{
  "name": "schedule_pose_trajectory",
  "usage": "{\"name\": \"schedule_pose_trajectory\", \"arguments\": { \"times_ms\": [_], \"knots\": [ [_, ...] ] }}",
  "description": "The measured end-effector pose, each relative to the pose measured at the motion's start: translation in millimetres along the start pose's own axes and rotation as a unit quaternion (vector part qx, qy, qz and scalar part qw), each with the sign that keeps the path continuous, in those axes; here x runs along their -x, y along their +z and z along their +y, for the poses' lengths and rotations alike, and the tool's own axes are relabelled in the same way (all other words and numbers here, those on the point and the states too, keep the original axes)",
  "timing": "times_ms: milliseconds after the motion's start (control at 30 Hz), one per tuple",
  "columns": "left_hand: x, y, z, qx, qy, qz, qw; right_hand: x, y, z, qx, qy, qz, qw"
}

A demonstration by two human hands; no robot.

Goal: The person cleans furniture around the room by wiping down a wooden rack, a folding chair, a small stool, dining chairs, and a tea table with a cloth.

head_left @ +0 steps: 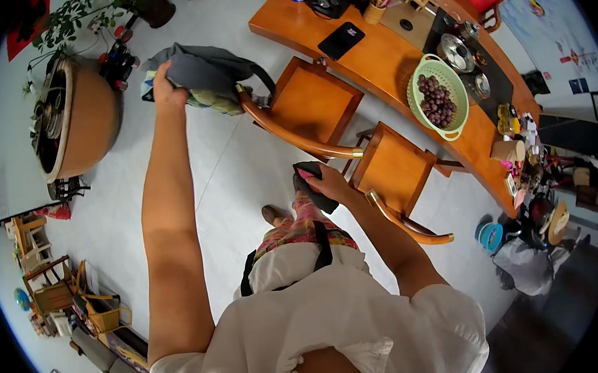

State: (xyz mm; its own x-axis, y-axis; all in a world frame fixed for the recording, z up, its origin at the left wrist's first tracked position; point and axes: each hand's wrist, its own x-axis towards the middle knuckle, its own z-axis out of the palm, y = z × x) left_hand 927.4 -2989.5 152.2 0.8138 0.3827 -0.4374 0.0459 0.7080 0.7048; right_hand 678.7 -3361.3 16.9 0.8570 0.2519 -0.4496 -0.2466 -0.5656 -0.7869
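Note:
My left hand (167, 87) is stretched far forward and closed on a grey cloth bag (204, 70) with a patterned blue and green part. The bag lies against the curved armrest of a wooden chair (307, 103), and its dark strap hangs over the seat side. Close to my body, my right hand (326, 183) holds a black item (318, 197) with a bit of pink at its top. What exactly this item is, I cannot tell. It is above my leg, left of a second wooden chair (389, 170).
A curved wooden table (381, 66) carries a phone (341, 41), a green basket of grapes (460, 95), teaware and a black bag. A large planter (90, 121) stands at the left. Blue basins (490, 237) and a grey bag (524, 266) are at the lower right.

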Motion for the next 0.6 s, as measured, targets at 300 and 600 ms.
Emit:
{"name": "schedule_pose_trajectory", "arguments": {
  "times_ms": [300, 600],
  "knots": [
    [-15.9, -81.9, 45.1, -0.073, 0.006, 0.002, 0.997, 38.2, -4.1, 11.5, -0.016, 0.034, 0.049, 0.998],
    [86.2, -220.4, 88.0, -0.084, -0.021, 0.012, 0.996, 32.4, 1.9, -37.5, 0.104, -0.079, 0.343, 0.93]
  ]
}}
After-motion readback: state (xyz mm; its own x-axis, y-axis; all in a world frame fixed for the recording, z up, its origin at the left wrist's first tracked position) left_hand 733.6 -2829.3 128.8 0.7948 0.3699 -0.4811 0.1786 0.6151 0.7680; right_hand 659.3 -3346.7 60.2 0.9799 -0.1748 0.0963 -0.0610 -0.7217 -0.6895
